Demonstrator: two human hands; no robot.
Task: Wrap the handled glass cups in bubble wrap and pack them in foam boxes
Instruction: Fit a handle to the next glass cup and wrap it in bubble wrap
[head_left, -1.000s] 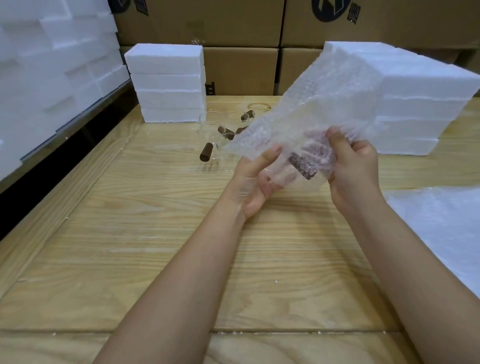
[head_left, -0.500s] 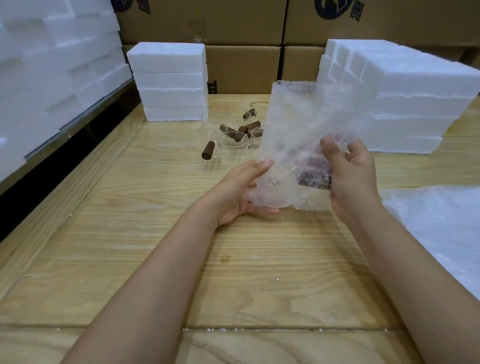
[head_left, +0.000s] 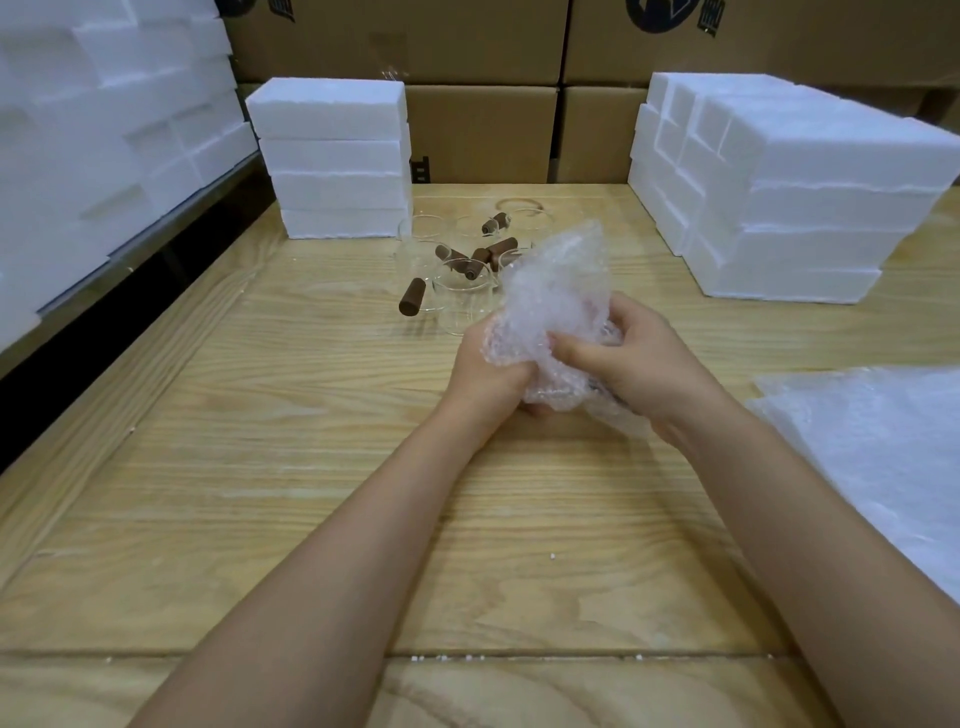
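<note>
At frame centre, over the wooden table (head_left: 311, 467), the left hand (head_left: 488, 376) curls round the bubble wrap bundle (head_left: 556, 291) from below while the right hand (head_left: 644, 364) grips its right side, thumb pressing in. Just behind stand unwrapped glass cups (head_left: 460, 280). Foam boxes (head_left: 337, 156) are stacked at upper left and upper right.

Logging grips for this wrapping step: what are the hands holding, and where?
A bubble wrap bundle: the left hand cups its lower left side, and the right hand clasps its lower right side. Its contents are hidden.
</note>
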